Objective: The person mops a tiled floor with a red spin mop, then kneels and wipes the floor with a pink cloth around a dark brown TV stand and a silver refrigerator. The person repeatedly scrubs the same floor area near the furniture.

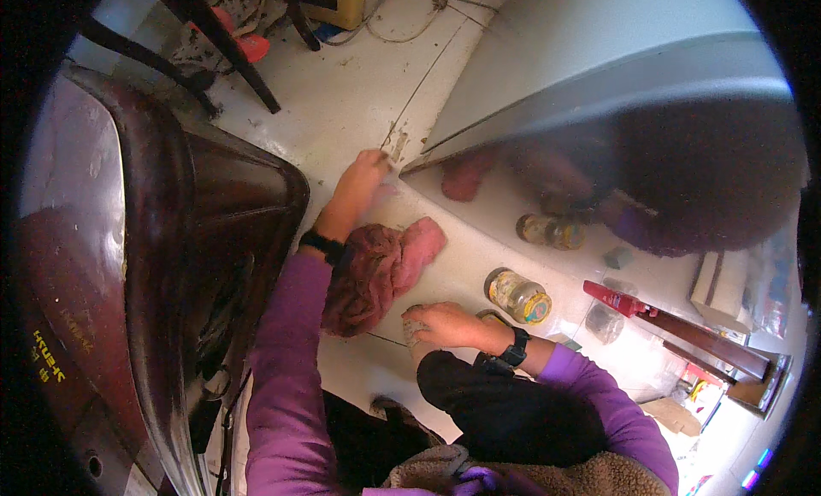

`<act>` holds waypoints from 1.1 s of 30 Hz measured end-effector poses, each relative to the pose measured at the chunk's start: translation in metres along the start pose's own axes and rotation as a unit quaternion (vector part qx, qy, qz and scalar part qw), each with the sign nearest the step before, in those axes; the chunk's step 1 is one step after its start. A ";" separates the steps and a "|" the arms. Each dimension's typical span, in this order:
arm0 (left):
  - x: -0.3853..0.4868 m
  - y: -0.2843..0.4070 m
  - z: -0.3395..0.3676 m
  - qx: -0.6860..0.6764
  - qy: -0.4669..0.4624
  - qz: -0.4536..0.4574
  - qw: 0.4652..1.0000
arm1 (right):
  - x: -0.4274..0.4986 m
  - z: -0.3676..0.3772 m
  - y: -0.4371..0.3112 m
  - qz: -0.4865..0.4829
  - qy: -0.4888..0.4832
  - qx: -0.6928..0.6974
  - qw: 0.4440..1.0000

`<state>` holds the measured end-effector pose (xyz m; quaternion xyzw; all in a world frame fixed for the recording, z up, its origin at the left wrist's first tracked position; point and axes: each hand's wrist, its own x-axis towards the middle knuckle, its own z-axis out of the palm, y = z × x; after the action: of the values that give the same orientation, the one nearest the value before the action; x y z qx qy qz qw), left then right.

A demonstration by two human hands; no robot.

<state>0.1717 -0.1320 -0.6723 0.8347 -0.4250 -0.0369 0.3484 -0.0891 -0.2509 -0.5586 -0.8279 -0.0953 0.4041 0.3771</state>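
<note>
My left hand [364, 178], blurred, is low over the pale tiled floor, close to the bottom corner of a glossy grey panel [616, 92]. Whether its fingers hold anything is not clear. A crumpled dark red and pink cloth [378, 271] lies on the floor just below that hand. My right hand [449, 326] is by my black-trousered knee [449, 377], its fingers curled over a grey speckled thing [414, 323] that I cannot identify. Right of the cloth, a glass jar [517, 295] with a worn label lies on its side. Another round item [492, 316] is partly hidden behind my right wrist.
Dark brown glossy furniture [244, 182] bearing yellow writing stands close on the left. A slim dark wooden piece with a red end [609, 297] and a clear plastic-wrapped lump [605, 323] are at right. Dark chair legs [237, 60] and a cable [410, 37] are beyond.
</note>
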 end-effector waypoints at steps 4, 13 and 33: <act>-0.045 0.060 0.007 -0.095 -0.072 -0.132 0.984 | 0.003 0.003 0.004 0.014 0.001 -0.005 1.000; -0.083 0.081 -0.005 0.034 -0.113 -0.189 0.975 | 0.012 0.003 0.009 0.025 -0.013 -0.011 1.000; 0.021 0.007 0.000 0.153 -0.076 -0.024 0.985 | -0.002 -0.003 0.011 0.052 -0.026 0.009 0.998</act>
<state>0.1799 -0.1499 -0.6629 0.8829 -0.4306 -0.0435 0.1820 -0.0904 -0.2615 -0.5641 -0.8176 -0.0576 0.4452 0.3605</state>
